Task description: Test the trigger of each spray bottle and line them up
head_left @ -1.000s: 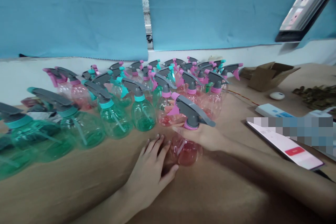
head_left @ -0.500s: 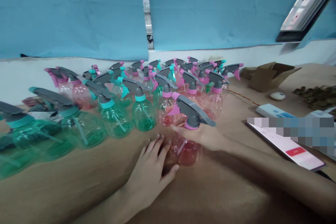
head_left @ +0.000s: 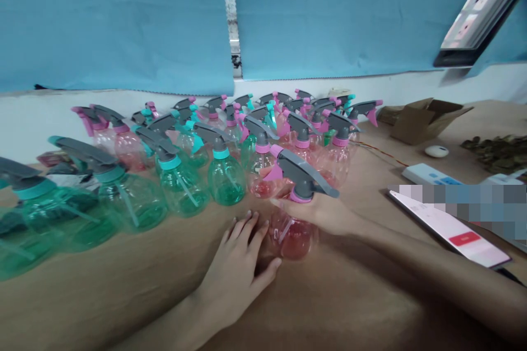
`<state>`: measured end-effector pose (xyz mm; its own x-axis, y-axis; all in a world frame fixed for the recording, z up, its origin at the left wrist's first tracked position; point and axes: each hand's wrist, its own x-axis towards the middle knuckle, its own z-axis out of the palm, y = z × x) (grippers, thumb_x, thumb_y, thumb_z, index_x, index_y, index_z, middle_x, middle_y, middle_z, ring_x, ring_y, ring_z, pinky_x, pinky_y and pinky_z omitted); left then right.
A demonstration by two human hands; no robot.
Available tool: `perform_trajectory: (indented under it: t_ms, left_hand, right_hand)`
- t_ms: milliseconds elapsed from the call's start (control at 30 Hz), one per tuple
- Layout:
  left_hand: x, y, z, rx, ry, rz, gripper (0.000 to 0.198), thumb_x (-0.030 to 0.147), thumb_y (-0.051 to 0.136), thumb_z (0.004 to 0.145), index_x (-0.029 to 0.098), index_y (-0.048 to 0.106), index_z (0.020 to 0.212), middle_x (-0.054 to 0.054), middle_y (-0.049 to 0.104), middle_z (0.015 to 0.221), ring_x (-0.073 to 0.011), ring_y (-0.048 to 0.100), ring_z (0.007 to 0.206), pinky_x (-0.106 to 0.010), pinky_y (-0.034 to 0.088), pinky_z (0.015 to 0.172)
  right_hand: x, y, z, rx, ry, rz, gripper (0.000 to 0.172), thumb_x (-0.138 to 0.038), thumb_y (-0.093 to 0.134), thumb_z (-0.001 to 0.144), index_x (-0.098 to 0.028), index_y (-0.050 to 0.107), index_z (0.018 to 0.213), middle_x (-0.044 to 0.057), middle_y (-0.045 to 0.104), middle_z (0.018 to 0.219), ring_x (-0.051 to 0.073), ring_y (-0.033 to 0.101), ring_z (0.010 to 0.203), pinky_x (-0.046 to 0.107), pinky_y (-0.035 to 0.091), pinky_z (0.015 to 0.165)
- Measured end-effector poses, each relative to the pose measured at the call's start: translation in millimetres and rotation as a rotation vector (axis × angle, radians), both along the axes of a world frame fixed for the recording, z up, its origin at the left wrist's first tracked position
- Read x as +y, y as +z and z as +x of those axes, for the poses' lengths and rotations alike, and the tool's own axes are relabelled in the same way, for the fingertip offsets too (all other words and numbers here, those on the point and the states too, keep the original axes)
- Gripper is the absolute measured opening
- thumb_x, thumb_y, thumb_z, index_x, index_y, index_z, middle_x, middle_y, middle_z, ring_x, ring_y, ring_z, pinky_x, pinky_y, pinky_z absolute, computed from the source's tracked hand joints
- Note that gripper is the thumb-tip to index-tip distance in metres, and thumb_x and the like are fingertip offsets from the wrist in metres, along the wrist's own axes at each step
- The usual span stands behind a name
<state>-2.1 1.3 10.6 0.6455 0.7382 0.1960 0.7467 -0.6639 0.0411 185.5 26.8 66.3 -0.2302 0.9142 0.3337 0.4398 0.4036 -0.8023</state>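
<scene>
A pink spray bottle [head_left: 294,241] with a grey and pink trigger head stands upright on the table in front of me. My right hand [head_left: 319,213] is wrapped round its neck and shoulder, just under the pink collar; some of the fingers are hidden behind the bottle. Flat on the wood to its left lies my left hand [head_left: 236,266], fingers spread and holding nothing, its thumb tip close to the bottle's base. Just beyond are a green spray bottle [head_left: 225,181] with a turquoise collar and a clear-pink spray bottle [head_left: 262,184], both upright.
Several more green spray bottles [head_left: 183,192] line the left side, with pink and green ones crowded behind. At the right are a phone [head_left: 436,225], a power strip [head_left: 430,173], a white mouse-like object [head_left: 436,151] and an opened cardboard box [head_left: 415,120]. A blue sheet [head_left: 329,16] covers the wall.
Both hands and the held bottle stay in the same place. Only a very slight shift of the whole view shows.
</scene>
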Motion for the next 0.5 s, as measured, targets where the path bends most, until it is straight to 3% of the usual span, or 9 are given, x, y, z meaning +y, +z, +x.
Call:
perform_trajectory:
  t_ms: [200, 367, 500]
  left_hand:
    - [0.0, -1.7, -1.1, -0.012, 0.001, 0.015, 0.047, 0.041, 0.049, 0.085, 0.01, 0.049, 0.121, -0.017, 0.043, 0.132, -0.0311, 0.035, 0.123, -0.051, 0.032, 0.098]
    - [-0.3, -1.9, -1.3, -0.006, 0.004, 0.013, 0.048, 0.042, 0.048, 0.085, 0.01, 0.049, 0.122, -0.017, 0.043, 0.132, -0.0313, 0.036, 0.123, -0.051, 0.032, 0.097]
    - [-0.3, -1.6, -0.4, -0.012, 0.001, 0.011, 0.047, 0.041, 0.048, 0.085, 0.01, 0.049, 0.121, -0.018, 0.044, 0.131, -0.0314, 0.036, 0.123, -0.052, 0.032, 0.097]
  right_hand:
    - [0.7, 3.6, -0.2, 0.02, 0.004, -0.071, 0.018, -0.037, 0.055, 0.074, -0.022, 0.06, 0.081, 0.003, 0.066, 0.084, 0.019, 0.061, 0.076, 0.039, 0.051, 0.073]
    - [1.0, -0.7, 0.2, 0.024, 0.002, -0.112, 0.018, -0.038, 0.055, 0.076, -0.024, 0.06, 0.086, 0.003, 0.067, 0.089, 0.019, 0.062, 0.084, 0.041, 0.049, 0.081]
    - [1.8, -5.5, -0.6, 0.043, 0.014, -0.058, 0.018, -0.037, 0.055, 0.077, -0.024, 0.061, 0.088, 0.002, 0.067, 0.093, 0.019, 0.062, 0.088, 0.04, 0.047, 0.085]
